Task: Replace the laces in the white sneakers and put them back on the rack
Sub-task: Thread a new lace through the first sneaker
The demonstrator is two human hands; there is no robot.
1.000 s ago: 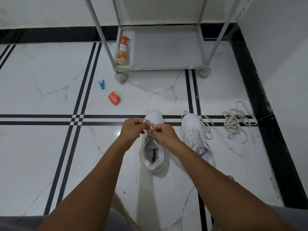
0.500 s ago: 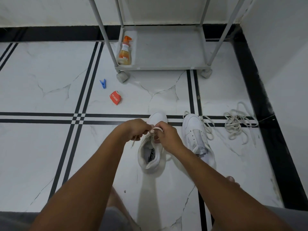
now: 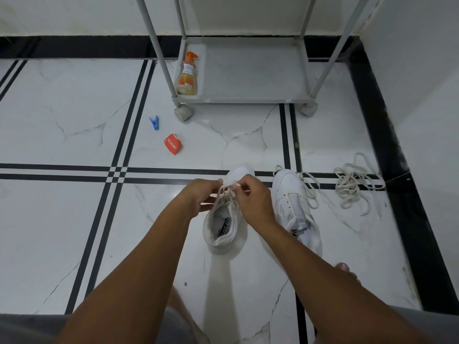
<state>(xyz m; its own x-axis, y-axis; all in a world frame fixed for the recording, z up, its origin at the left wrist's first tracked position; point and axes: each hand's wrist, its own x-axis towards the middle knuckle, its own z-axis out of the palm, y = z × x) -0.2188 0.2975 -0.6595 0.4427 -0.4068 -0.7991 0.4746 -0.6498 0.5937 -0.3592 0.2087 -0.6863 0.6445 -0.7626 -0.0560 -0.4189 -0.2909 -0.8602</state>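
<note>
White sneaker [image 3: 221, 227] being laced on the floor [image 3: 62, 219].
Left hand [image 3: 198, 197] and right hand [image 3: 253, 202] each pinched the lace [image 3: 224, 194] over its tongue.

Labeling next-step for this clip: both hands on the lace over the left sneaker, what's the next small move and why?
Probably pull the two lace ends apart to snug them. The left hand and right hand each pinch the lace above the sneaker, and it looks slack there. The other sneaker lies beside it, its lace loose.
</note>
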